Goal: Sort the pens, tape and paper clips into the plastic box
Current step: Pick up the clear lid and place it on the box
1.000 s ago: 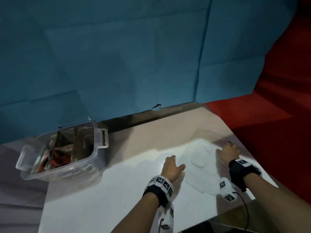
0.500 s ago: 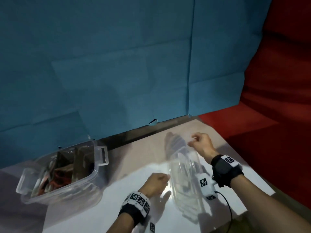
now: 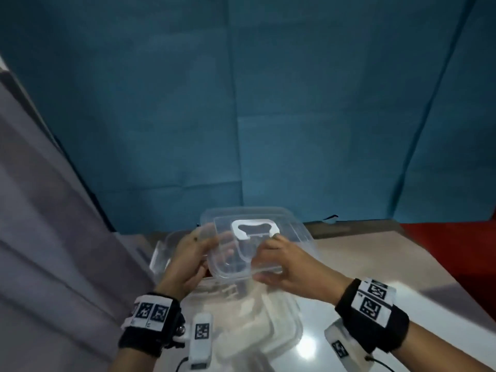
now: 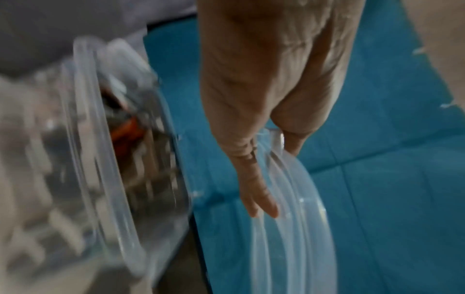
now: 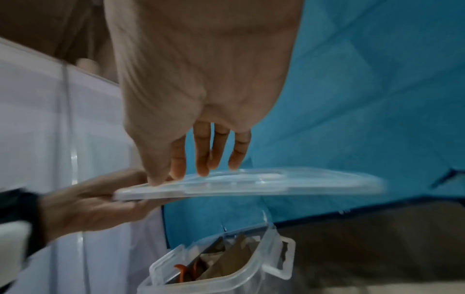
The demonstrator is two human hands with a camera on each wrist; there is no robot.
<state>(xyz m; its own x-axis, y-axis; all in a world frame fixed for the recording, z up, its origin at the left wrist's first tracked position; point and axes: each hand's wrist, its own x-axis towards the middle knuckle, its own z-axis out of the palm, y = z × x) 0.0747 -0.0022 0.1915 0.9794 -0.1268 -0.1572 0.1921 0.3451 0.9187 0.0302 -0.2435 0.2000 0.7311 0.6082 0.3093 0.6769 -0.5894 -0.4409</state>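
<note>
A clear rectangular plastic lid (image 3: 252, 245) with a white handle cut-out is held in the air, roughly level, above the open clear plastic box (image 5: 221, 264), which stands on the pale tabletop (image 3: 362, 267) below and already holds reddish and dark items, too blurred to name. The left hand (image 3: 188, 261) grips the lid's left edge with fingers underneath; the right hand (image 3: 284, 261) grasps its near right edge, fingertips (image 5: 201, 169) resting on top. The lid could come down skewed and catch on the box rim, since it hides the box from above. It could also jam if something inside stands proud. The side latch (image 5: 281, 256) may get trapped beneath the lid. Behind hangs a creased blue paper backdrop (image 3: 268, 103); a grey panel (image 3: 40, 237) stands close on the left, leaving little room for the left elbow.
</note>
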